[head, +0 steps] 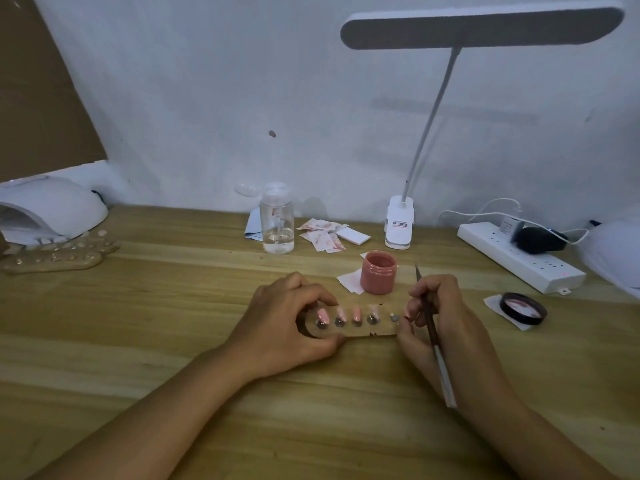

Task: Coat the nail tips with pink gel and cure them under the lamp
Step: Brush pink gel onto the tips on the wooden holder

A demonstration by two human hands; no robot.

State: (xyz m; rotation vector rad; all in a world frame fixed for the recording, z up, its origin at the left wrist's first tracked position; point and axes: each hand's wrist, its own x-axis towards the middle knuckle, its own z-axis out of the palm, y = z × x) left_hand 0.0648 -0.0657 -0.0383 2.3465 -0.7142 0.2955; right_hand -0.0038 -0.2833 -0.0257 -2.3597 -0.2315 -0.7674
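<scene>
A small wooden nail holder (pixel 375 330) lies on the table in front of me with a row of nail tips on metal studs. Three tips on the left (pixel 356 313) are pink; one further right looks clear. My left hand (pixel 289 323) grips the holder's left end between thumb and fingers. My right hand (pixel 440 317) sits at the holder's right end and holds a thin brush (pixel 431 327), its tip pointing up and away. The open pink gel jar (pixel 378 277) stands just behind the holder. A white curing lamp (pixel 48 209) sits at the far left.
The jar's black lid (pixel 523 308) lies on a paper to the right. A clear pump bottle (pixel 277 220), stained wipes (pixel 323 235), a desk lamp's base (pixel 399 223) and a power strip (pixel 519 259) stand along the wall. Two more wooden holders (pixel 55 259) lie at left.
</scene>
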